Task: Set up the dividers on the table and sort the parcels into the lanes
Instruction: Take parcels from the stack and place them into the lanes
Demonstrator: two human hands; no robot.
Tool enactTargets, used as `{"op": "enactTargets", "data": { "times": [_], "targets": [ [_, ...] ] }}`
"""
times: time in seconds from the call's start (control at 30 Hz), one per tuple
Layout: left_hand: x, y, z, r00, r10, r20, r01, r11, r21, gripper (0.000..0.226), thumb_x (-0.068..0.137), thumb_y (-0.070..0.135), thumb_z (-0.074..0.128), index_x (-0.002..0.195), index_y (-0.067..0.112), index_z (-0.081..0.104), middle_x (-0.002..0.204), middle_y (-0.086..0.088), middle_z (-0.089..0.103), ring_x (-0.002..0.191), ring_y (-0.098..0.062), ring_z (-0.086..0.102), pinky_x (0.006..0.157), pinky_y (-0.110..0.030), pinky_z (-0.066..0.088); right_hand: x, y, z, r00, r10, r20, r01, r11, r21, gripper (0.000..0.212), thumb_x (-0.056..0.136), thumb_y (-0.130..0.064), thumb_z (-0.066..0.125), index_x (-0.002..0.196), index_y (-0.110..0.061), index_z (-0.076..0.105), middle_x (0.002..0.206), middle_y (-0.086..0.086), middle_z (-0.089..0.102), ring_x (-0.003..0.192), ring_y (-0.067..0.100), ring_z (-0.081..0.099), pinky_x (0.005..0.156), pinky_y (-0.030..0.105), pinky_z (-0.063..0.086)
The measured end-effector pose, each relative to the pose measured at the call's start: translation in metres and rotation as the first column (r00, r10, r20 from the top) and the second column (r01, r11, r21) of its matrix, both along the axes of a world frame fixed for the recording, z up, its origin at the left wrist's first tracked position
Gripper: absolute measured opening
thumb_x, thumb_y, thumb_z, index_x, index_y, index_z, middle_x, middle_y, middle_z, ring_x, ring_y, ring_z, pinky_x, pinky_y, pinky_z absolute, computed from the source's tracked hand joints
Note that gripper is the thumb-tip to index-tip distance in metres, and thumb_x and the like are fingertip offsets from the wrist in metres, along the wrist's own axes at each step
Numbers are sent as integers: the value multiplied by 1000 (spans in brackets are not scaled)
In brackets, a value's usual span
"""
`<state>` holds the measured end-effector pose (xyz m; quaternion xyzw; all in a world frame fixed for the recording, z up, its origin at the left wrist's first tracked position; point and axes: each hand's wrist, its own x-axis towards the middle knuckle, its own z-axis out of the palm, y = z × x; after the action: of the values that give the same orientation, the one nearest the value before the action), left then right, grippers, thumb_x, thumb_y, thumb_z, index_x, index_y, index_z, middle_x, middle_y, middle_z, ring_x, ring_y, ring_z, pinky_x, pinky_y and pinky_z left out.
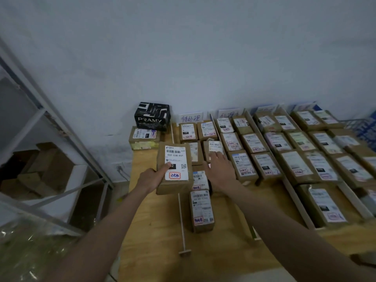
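My left hand [152, 178] grips a brown parcel [179, 153] with a white label reading 032-038-E01, held above the table's left part, thumb on the label. My right hand [220, 168] reaches with straight fingers over the leftmost lane, fingertips touching a labelled parcel [215, 147] lying there. Thin pale dividers [181, 220] [293, 192] run from front to back on the wooden table [154, 237], forming lanes. Several brown parcels [244, 165] lie in rows in those lanes. Paper lane signs [190, 118] stand against the wall.
A black PRAMY box [152, 116] sits on a parcel [143, 138] at the table's back left corner. A metal shelving rack [50, 123] with cardboard boxes [46, 169] stands to the left. A blue crate [364, 129] is at the far right.
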<state>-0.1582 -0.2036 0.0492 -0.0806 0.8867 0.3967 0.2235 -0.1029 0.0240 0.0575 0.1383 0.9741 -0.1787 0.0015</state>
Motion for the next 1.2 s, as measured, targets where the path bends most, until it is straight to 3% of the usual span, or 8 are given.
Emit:
{"op": "enactTargets", "data": {
  "times": [0.37, 0.53, 0.6, 0.77, 0.87, 0.97, 1.03, 1.2],
  "targets": [
    [55, 37, -10, 997, -72, -23, 72, 997, 30, 81, 81, 79, 50, 115, 7, 58, 108, -7, 66, 89, -20, 61, 61, -30, 41, 78, 41, -8, 997, -78, -2, 78, 993, 89, 50, 103, -40, 36, 143, -11, 41, 146, 11, 45, 137, 30, 40, 114, 45, 31],
    [56, 76, 0, 981, -180, -73, 187, 977, 99, 53, 86, 73, 50, 94, 22, 64, 93, 1, 67, 85, -18, 61, 75, -33, 48, 98, 70, 3, 983, -182, -39, 185, 978, 96, 51, 103, -41, 35, 144, -11, 41, 147, 10, 45, 138, 28, 38, 115, 43, 31],
    [54, 93, 0, 968, -235, -82, 245, 959, 140, 52, 85, 74, 50, 100, 28, 70, 93, 6, 71, 88, -16, 65, 85, -35, 52, 107, 81, 9, 974, -223, -43, 226, 970, 89, 51, 103, -40, 36, 144, -12, 41, 146, 10, 45, 137, 28, 39, 114, 44, 33],
    [54, 144, 4, 933, -358, -45, 361, 917, 171, 59, 82, 78, 51, 94, 25, 75, 92, -2, 74, 84, -21, 69, 84, -38, 56, 136, 119, 18, 946, -322, -44, 325, 937, 127, 48, 103, -39, 35, 140, -11, 43, 142, 11, 48, 133, 28, 43, 110, 44, 37],
    [63, 179, 6, 896, -438, -78, 444, 878, 177, 50, 87, 76, 46, 91, 32, 71, 89, 1, 70, 80, -18, 64, 70, -30, 51, 156, 145, 18, 918, -396, -23, 395, 910, 127, 45, 103, -38, 34, 136, -10, 45, 140, 11, 48, 130, 29, 43, 107, 44, 37],
    [73, 212, -1, 863, -504, -21, 500, 850, 165, 67, 79, 85, 43, 92, 27, 72, 90, -1, 68, 81, -18, 64, 65, -29, 46, 180, 168, 15, 886, -463, -12, 460, 877, 139, 47, 104, -40, 34, 138, -10, 43, 140, 11, 48, 130, 30, 44, 108, 44, 37],
    [83, 233, -2, 847, -531, -18, 526, 835, 163, 61, 82, 82, 44, 88, 26, 67, 84, 3, 63, 76, -14, 60, 63, -27, 44, 197, 181, 14, 863, -504, -28, 502, 854, 137, 48, 103, -41, 34, 141, -11, 42, 141, 10, 48, 131, 28, 44, 109, 43, 37],
    [112, 295, -8, 793, -608, -16, 606, 787, 112, 81, 78, 86, 42, 100, 14, 70, 106, -7, 68, 92, -24, 66, 79, -36, 55, 242, 223, 9, 825, -564, -44, 563, 811, 159, 47, 104, -43, 35, 139, -13, 44, 140, 8, 49, 132, 26, 44, 108, 41, 36]
  ]
}}
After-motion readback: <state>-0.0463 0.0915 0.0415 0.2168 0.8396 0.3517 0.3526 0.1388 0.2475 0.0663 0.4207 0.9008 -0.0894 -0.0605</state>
